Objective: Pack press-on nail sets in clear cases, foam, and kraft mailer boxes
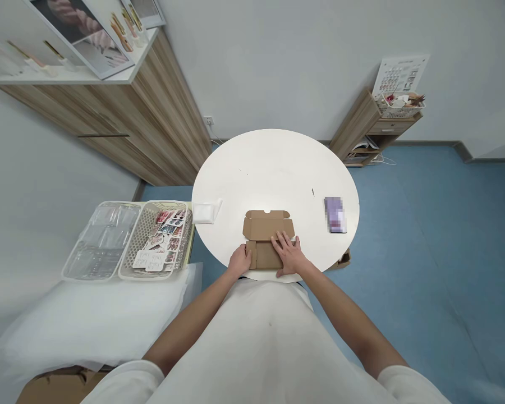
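At the near edge of a white counter (278, 168), an open cardboard box (263, 230) has its left end in the left hand's (239, 260) closed fingers, the right hand (289, 255) gripping nothing, fingers spread on it, where lopsided pressure could crease the card.

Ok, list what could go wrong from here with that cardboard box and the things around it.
The cardboard box lies close to the table's near edge, so a pull toward the body might slide it off.
The right hand is spread over the box's right part; pressing too hard could crease the card.
The white packet lies by the table's left edge, where a stray sweep might knock it down.
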{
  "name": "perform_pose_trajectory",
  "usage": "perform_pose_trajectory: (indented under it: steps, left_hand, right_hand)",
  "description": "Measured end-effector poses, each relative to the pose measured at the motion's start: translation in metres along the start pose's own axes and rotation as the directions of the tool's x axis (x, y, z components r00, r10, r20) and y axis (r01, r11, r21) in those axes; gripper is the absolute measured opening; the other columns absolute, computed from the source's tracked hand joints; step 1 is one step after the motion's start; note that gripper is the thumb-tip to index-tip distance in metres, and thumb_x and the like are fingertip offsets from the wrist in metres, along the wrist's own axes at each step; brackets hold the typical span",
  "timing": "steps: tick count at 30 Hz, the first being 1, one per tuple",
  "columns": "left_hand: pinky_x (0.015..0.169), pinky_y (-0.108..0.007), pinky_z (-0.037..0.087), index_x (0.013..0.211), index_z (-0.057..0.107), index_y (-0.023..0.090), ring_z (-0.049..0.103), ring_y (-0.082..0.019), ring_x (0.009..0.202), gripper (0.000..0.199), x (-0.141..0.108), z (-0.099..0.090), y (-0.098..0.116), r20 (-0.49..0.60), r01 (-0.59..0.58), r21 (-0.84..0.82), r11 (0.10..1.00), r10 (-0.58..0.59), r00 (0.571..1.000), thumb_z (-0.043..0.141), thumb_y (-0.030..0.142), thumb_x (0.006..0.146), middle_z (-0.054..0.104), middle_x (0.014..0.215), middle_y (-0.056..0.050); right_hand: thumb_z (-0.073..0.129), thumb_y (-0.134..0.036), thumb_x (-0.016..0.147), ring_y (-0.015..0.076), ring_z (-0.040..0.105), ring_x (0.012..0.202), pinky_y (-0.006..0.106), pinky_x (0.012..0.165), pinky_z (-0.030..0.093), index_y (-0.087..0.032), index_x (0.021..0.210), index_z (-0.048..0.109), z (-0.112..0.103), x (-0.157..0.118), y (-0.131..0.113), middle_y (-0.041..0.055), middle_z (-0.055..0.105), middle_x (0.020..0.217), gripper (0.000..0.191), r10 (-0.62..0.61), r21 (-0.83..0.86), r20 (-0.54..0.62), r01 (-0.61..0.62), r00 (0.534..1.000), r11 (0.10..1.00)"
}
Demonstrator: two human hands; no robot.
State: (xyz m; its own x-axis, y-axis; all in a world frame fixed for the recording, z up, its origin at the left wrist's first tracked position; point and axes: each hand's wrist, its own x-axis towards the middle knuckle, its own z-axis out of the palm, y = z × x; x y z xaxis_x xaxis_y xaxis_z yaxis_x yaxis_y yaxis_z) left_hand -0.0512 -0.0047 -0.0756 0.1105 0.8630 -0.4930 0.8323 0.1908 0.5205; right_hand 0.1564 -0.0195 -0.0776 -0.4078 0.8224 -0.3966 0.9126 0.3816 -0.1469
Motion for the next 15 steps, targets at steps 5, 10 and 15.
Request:
perform_pose_trajectory:
  steps: [5,10,15]
  left_hand:
    - [0.067,-0.031,0.040,0.095,0.046,0.016,0.058,-0.023,0.085,0.019,0.000,0.004,0.006,-0.014,-0.007,0.194,0.981,0.010,1.000,0.033,0.023,0.083,0.060,0.092,-0.012]
    - [0.068,-0.034,0.040,0.100,0.044,0.015,0.059,-0.026,0.084,0.022,0.004,0.007,0.015,-0.018,0.098,0.264,0.960,-0.096,0.995,0.035,0.018,0.081,0.060,0.091,-0.013]
    - [0.073,-0.034,0.041,0.125,0.027,0.012,0.055,-0.025,0.096,0.049,-0.009,0.001,0.003,-0.020,-0.077,0.097,0.992,0.079,0.997,0.038,0.033,0.082,0.056,0.105,-0.015]
  right_hand:
    - [0.065,-0.063,0.043,0.0371,-0.013,0.129,0.063,0.095,0.003,-0.019,0.137,-0.004,-0.002,0.000,-0.001,0.0151,-0.003,0.145,0.125,-0.009,-0.010,0.002,0.009,1.000,1.000]
    - [0.067,-0.060,0.043,0.0368,-0.013,0.129,0.063,0.096,0.004,-0.020,0.138,-0.002,-0.002,0.000,-0.004,0.0145,-0.006,0.144,0.124,0.002,-0.024,0.008,-0.002,1.000,1.000]
    - [0.068,-0.055,0.046,0.0359,-0.010,0.130,0.061,0.096,0.007,-0.020,0.137,-0.003,-0.002,-0.004,-0.005,0.0144,-0.005,0.145,0.121,0.009,-0.030,-0.009,-0.009,1.000,1.000]
